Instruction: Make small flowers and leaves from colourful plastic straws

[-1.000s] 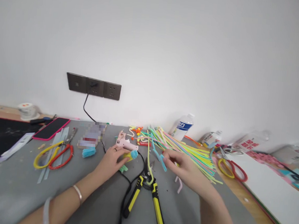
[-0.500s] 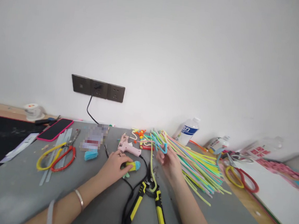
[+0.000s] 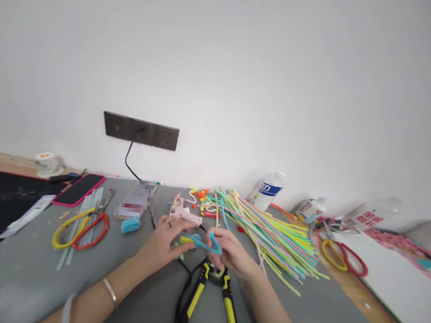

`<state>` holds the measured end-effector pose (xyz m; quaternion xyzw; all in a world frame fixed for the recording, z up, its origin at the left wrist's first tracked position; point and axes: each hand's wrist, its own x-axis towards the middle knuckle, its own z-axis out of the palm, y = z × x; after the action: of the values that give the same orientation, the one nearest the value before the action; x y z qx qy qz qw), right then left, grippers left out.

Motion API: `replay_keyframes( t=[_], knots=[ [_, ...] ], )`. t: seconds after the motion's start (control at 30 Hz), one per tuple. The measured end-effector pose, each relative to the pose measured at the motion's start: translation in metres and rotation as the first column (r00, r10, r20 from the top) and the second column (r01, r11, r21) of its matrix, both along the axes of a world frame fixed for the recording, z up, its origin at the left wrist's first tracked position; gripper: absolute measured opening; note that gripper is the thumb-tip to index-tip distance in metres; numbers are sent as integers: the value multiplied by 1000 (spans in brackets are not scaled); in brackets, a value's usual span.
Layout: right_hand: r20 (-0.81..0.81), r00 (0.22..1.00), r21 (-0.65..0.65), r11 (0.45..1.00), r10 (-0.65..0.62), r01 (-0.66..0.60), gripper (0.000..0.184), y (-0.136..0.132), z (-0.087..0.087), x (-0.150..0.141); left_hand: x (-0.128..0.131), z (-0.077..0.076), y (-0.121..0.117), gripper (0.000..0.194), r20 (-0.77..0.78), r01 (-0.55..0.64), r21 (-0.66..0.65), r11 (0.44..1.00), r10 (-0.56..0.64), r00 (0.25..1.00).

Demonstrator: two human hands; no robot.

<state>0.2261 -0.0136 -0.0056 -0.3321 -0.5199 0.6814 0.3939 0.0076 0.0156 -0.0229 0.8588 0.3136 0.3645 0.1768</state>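
Note:
My left hand (image 3: 165,240) rests on the grey mat with its fingers pinched round a small yellow and blue chenille piece (image 3: 186,240). My right hand (image 3: 232,253) is closed on a bent blue chenille stem (image 3: 208,244), which reaches across to the piece in my left hand. Both hands meet just above the yellow-handled pliers (image 3: 222,295). A pink glue gun (image 3: 184,212) lies right behind my left hand.
A heap of coloured chenille stems (image 3: 277,235) spreads to the right. Red and yellow scissors (image 3: 82,222), a phone (image 3: 78,188) and a blue tuft (image 3: 130,225) lie left. A bottle (image 3: 268,189) stands by the wall. A black cable (image 3: 183,289) runs between my arms.
My right hand has come down and left from the stem heap, bringing the blue stem to the piece in my left hand. My left hand has stayed put.

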Motion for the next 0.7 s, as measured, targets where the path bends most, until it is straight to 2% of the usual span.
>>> replay_keyframes(
  t=[0.03,0.1,0.2,0.27,0.3,0.33,0.37,0.4,0.43,0.53,0.7],
  knots=[
    [28,1000,3,1000,12,-12,27,0,0,-2,0,1,-2,21,-20,35,14,999,-34,999],
    [106,994,48,998,34,-39,30,2,5,-2,1,1,-4,27,-41,65,24,998,-64,997],
    [301,953,194,976,40,-103,30,14,23,6,1,0,-5,32,-20,9,-23,1000,-9,1000],
    [467,881,338,936,-78,-97,30,31,38,18,0,-1,-5,32,18,-48,-86,995,50,999],
    [546,808,449,892,-222,-59,30,42,44,25,-1,-1,-5,32,46,-74,-118,990,80,996],
    [611,682,559,829,-402,-11,32,55,48,32,-1,-2,-4,32,74,-93,-148,985,104,992],
    [653,503,646,763,-567,23,35,70,50,38,-2,-2,-4,32,98,-97,-174,980,115,988],
    [663,423,667,744,-618,41,37,84,50,44,-3,-2,-3,32,116,-92,-194,977,116,986],
    [673,378,673,739,-636,46,37,99,47,48,-3,-2,-3,32,125,-80,-209,975,107,986],
    [749,279,633,774,-601,-33,28,133,28,51,-3,-3,-3,31,110,-34,-238,971,62,992],
    [849,148,526,833,-507,-171,12,155,-3,43,0,-3,-4,30,89,1,-269,963,24,996]
  ],
)
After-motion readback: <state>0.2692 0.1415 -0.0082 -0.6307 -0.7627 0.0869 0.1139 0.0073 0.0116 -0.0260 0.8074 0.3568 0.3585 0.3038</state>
